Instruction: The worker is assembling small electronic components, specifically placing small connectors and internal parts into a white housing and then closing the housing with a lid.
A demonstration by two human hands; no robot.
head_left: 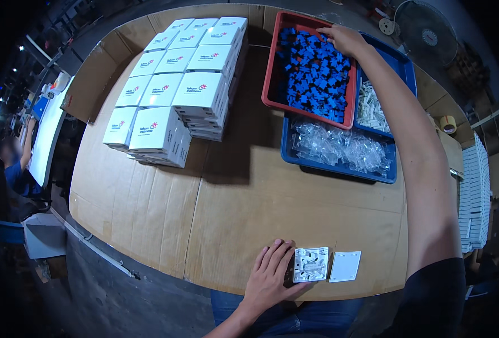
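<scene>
My left hand (269, 279) lies on the cardboard at the near edge, fingers stretched out along the left side of a small white plastic box base (311, 265). Its thumb runs along the base's near side. The base faces up, its moulded inside showing. Just right of it lies a flat white cover (345, 266). My right arm reaches far forward, and my right hand (342, 40) is over the far right corner of a red tray (267, 84) full of small blue plastic pieces (317, 73). Its fingers are bent together among the pieces; what they hold is hidden.
Stacked white boxes (168, 87) stand at the far left. A blue tray (339, 169) holds clear plastic bags (339, 143); another blue tray (404, 62) holds white pieces (371, 107). Tape (448, 124) and stacked white parts (475, 191) are right. A person (21, 163) sits far left.
</scene>
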